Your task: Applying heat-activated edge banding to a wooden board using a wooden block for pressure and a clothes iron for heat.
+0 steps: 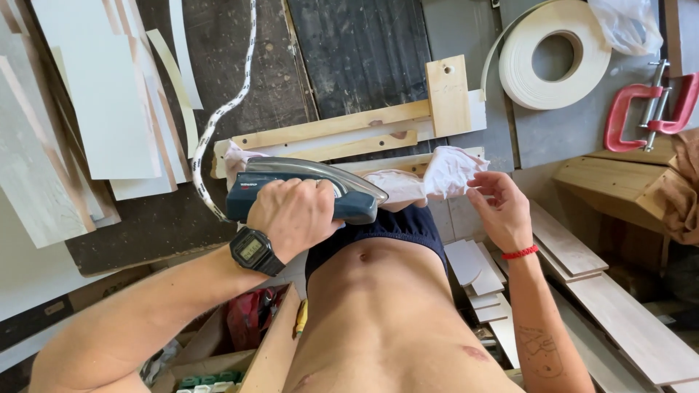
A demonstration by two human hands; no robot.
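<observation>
Head view looks down on a wooden jig (364, 127) lying on the dark bench (145, 233). Left hand (295, 215) is clenched around the handle of a blue clothes iron (306, 191), whose sole lies against the jig's near edge. Right hand (502, 211) pinches a white cloth (448, 173) bunched just past the iron's tip, fingers loosely curled. A roll of pale edge banding (557, 54) and a red clamp (644, 109) sit well apart beyond the right hand. Boards (95, 109) crowd the left edge, leaving little free room there.
</observation>
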